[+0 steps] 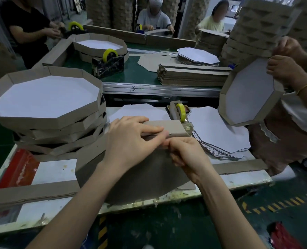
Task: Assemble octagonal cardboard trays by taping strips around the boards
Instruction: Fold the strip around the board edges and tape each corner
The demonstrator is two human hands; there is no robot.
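No text, label or number can be read (the dark scrawl on the conveyor rail is illegible).

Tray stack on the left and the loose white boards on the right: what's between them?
In the head view, the left hand presses and the right hand pinches a cardboard strip, a tape dispenser just behind.

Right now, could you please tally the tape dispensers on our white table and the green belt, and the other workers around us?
Tape dispensers: 2, one on the white table, one on the green belt.
Other workers: 4, one at left, two across the belt, one at right holding a tray.
Total: 6.
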